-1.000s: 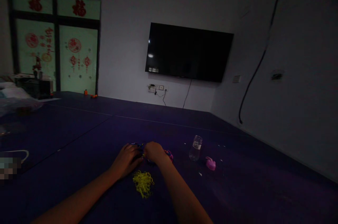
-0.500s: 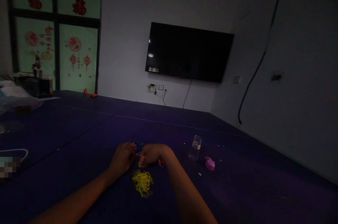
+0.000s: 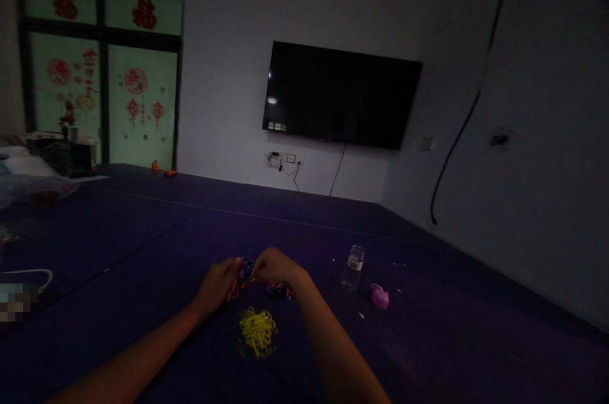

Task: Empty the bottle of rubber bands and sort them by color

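A small heap of yellow rubber bands [image 3: 257,331] lies on the dark purple surface in front of my forearms, with one loose loop at its left. Beyond it, my left hand [image 3: 217,285] is curled against a bunch of blue and pink bands [image 3: 245,271], its fingertips on them. My right hand [image 3: 276,266] bends down from the right, fingers pinched at the bunch's right side; what exactly lies between its fingertips is hidden. More dark and pink bands [image 3: 276,292] lie under my right wrist.
A clear bottle [image 3: 352,269] stands to the right, beside a pink rounded object [image 3: 379,296] and white scraps. A white cord [image 3: 47,275] and plastic bags [image 3: 35,185] are at the left. Ahead, a television [image 3: 340,96] hangs on the wall; a black cable [image 3: 459,131] hangs at right.
My right hand has risen slightly away from the yellow heap, uncovering more of the blue and pink bands. The yellow bit at its fingertips no longer shows, and a loose yellow loop lies beside the heap.
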`<action>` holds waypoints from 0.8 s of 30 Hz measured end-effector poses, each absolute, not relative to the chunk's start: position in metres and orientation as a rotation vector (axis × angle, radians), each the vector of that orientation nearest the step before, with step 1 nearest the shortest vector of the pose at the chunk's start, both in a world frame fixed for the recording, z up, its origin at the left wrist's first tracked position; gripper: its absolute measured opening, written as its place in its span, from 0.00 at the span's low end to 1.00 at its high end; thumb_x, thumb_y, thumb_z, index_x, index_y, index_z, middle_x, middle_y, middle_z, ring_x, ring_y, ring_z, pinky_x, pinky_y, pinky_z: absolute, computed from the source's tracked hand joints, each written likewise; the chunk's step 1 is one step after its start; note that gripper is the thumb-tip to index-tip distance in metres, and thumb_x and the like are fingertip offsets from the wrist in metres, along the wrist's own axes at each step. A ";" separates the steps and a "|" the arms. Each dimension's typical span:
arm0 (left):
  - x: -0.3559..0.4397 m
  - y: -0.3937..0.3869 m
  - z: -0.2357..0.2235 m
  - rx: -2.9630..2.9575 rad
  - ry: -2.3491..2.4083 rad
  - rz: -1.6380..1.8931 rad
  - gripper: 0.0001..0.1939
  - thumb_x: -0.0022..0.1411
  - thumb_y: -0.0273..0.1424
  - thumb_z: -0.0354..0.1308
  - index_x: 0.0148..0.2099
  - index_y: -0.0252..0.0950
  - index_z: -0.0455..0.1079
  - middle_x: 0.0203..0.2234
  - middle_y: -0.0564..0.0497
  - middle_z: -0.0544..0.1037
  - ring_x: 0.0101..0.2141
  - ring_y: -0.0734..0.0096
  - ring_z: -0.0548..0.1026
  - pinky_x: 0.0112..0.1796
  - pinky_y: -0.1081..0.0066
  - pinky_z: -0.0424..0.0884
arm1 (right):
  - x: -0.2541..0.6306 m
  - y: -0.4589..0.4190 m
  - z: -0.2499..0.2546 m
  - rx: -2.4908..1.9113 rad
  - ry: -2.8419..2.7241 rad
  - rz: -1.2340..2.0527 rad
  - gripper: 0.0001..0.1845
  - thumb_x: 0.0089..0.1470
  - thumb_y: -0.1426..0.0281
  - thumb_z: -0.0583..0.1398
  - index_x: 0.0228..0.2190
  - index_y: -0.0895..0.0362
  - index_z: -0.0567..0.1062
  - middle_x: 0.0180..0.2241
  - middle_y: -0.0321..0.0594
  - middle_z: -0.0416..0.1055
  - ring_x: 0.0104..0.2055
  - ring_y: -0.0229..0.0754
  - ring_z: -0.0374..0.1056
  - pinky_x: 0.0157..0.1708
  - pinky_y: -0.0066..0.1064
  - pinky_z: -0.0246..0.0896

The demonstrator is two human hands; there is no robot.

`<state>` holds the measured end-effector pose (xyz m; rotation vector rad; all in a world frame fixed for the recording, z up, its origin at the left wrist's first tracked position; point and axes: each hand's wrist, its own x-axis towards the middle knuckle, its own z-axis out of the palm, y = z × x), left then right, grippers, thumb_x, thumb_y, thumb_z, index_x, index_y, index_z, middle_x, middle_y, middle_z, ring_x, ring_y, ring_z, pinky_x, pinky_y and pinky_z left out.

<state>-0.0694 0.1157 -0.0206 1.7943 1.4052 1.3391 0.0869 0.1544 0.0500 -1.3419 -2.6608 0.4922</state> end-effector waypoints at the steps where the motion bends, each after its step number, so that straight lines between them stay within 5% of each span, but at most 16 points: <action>1: -0.070 0.116 -0.020 1.803 1.444 1.363 0.29 0.60 0.53 0.36 0.32 0.35 0.67 0.11 0.55 0.68 0.15 0.69 0.69 0.22 0.72 0.63 | 0.087 0.158 0.045 -1.354 -2.609 0.353 0.13 0.49 0.76 0.56 0.35 0.58 0.79 0.35 0.41 0.77 0.39 0.41 0.72 0.35 0.23 0.62; 4: -0.074 0.118 -0.019 1.808 1.599 1.423 0.29 0.62 0.51 0.34 0.36 0.36 0.69 0.16 0.52 0.73 0.21 0.65 0.74 0.26 0.70 0.67 | 0.089 0.167 0.028 -1.416 -2.502 0.013 0.21 0.49 0.79 0.53 0.43 0.56 0.76 0.46 0.45 0.72 0.50 0.44 0.66 0.46 0.29 0.59; 11: -0.077 0.124 -0.023 1.720 1.654 1.563 0.29 0.63 0.49 0.34 0.41 0.34 0.69 0.23 0.49 0.77 0.27 0.64 0.77 0.30 0.67 0.70 | 0.095 0.173 -0.008 -1.231 -2.630 -0.127 0.30 0.53 0.77 0.49 0.58 0.58 0.58 0.60 0.43 0.54 0.61 0.47 0.50 0.56 0.42 0.51; 18: -0.081 0.136 -0.031 2.112 1.697 1.518 0.23 0.65 0.42 0.37 0.40 0.36 0.72 0.37 0.46 0.78 0.42 0.63 0.74 0.45 0.62 0.68 | 0.092 0.177 -0.009 -1.220 -2.651 -0.107 0.22 0.53 0.77 0.48 0.48 0.57 0.71 0.49 0.45 0.70 0.52 0.44 0.63 0.50 0.34 0.55; 24: -0.077 0.139 -0.038 2.478 1.796 0.837 0.19 0.64 0.33 0.42 0.51 0.39 0.69 0.55 0.49 0.68 0.60 0.58 0.54 0.57 0.54 0.54 | 0.092 0.183 -0.011 -1.313 -2.568 -0.127 0.19 0.51 0.77 0.52 0.40 0.54 0.77 0.43 0.43 0.74 0.48 0.44 0.67 0.47 0.30 0.56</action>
